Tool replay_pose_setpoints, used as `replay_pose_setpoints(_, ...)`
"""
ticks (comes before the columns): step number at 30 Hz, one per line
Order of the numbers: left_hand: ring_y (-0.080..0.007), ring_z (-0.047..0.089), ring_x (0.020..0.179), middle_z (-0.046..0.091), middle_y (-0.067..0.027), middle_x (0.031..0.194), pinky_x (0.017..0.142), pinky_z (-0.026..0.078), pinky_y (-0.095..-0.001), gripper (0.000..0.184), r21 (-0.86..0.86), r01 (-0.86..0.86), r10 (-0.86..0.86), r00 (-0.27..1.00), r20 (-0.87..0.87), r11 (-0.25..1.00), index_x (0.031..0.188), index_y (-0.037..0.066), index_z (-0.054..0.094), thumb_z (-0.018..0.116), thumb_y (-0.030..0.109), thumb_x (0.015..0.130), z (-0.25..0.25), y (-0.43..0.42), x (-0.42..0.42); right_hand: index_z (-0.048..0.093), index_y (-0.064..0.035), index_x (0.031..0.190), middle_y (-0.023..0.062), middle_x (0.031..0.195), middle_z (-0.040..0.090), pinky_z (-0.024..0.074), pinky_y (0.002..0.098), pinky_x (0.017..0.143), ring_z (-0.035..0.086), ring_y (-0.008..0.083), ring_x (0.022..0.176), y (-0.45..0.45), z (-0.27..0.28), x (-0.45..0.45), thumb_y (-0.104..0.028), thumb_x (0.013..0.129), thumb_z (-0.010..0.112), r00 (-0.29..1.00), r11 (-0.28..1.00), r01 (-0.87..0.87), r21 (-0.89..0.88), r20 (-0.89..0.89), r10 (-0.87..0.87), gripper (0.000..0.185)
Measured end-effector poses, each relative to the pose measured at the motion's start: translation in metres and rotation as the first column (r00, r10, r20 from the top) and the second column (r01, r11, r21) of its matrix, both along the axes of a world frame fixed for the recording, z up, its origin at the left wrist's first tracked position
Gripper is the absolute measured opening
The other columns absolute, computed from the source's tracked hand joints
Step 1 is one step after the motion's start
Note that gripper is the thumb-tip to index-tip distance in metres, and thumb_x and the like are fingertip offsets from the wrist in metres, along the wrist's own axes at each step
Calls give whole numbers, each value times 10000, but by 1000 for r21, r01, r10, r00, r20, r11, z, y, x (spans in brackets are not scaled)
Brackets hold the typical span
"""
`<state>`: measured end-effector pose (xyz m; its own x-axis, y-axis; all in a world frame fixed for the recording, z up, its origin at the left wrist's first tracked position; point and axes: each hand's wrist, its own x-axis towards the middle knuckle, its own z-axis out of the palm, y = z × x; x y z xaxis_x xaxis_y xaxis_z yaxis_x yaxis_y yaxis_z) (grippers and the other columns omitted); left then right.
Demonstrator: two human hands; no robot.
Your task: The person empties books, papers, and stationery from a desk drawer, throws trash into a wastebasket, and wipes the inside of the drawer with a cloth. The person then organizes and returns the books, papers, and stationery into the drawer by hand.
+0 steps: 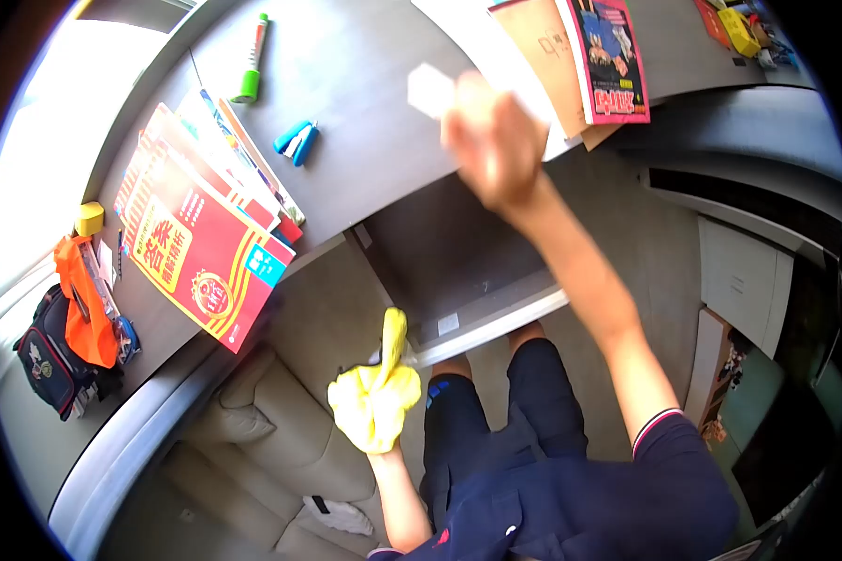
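Holding a white piece (428,90), the right hand (496,140) blurs.

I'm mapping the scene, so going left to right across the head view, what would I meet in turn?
Backpack → green marker → blue stapler → yellow item → right hand → pink book.
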<state>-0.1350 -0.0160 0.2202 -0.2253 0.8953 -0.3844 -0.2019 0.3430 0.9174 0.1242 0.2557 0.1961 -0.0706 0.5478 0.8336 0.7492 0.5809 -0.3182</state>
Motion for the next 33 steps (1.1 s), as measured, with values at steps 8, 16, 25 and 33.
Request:
replay_pose_setpoints(8, -351, 595, 806, 527, -164, 877, 730, 526, -431, 177, 68, 731, -317, 376, -871, 679, 933, 28, 602, 646, -3, 765, -98, 106, 71, 674, -27, 1036, 88, 996, 697, 534, 310, 692, 668, 201, 829, -83, 31, 102, -87, 946, 642, 871, 850, 481, -214, 5, -491, 113)
replay_pose_setpoints(16, -336, 537, 1128, 545, -154, 1301, 915, 451, -499, 518, -282, 863, -153, -239, -959, 420, 1290, 136, 601, 724, 315, 820, -280, 191, 94, 631, -45, 1256, 165, 1315, 614, 475, 405, 998, 592, 291, 1223, -288, -129, 134, -241, 979, 641, 816, 299, 344, -890, 126, -564, 340)
replay_pose_setpoints(25, -484, 445, 1311, 402, -270, 1448, 866, 578, -475, 647, -405, 736, -384, -212, -899, 542, 1514, 225, 408, 632, 149, 912, -252, 111, 64, 751, -99, 966, 112, 814, 737, 548, 419, 688, 718, 331, 763, -301, -177, 128, -284, 928, 643, 710, 197, 404, -893, 171, -683, 218)
replay_pose_setpoints(33, -433, 662, 851, 624, -238, 929, 728, 565, -503, 386, -618, 683, -552, -363, -750, 390, 1128, 36, 540, 694, 127, 786, -238, 8, 53, 751, -120, 885, 77, 742, 728, 537, 408, 625, 716, 295, 689, -336, -187, 130, -218, 859, 649, 651, 243, 462, -853, 140, -746, 144)
